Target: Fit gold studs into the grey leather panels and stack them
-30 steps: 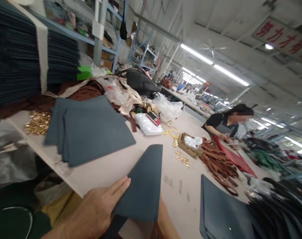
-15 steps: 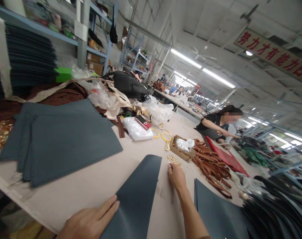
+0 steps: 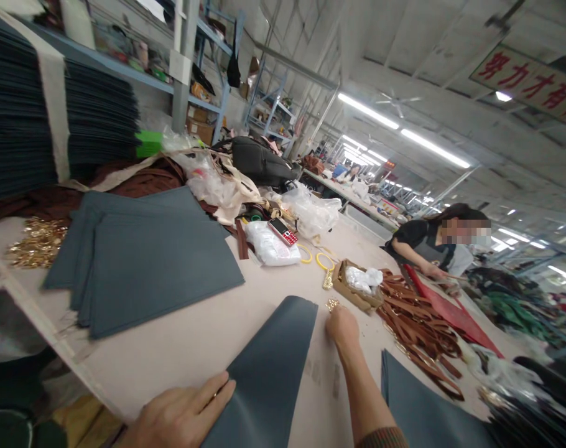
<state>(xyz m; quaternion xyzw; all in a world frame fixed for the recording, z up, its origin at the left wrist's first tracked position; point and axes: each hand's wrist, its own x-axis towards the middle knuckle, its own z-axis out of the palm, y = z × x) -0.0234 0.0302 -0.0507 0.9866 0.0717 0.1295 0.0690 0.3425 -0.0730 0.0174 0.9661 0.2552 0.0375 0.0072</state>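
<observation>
Pale, flat-topped worktable (image 3: 171, 358), one, is standing in a long workshop under strip lights. Since a second ago, your right hand (image 3: 343, 326) has been leaving the panel's far side and is now reaching the small gold metal fittings (image 3: 331, 304), covering most of them; its fingertips are hiding, so whether they are pinching any cannot be told. Your left hand (image 3: 180, 410) is staying on the blue-grey, smooth sheet panel (image 3: 269, 361), fingers lying close together over its left edge; whether the thumb is clamping from beneath cannot be told. Panel, one, is lying curved on the table before you, between your hands.

Counted: matching blue-grey panels, overlapping (image 3: 166, 267), at least three, are lying to the left; red-and-black keypad phone (image 3: 283, 231), one, is resting on a white plastic-wrapped packet (image 3: 269, 250), one; yellow rings (image 3: 317, 260), two; open brown cardboard box (image 3: 357, 300), one; co-worker in black (image 3: 408, 233), one, is working at right.
</observation>
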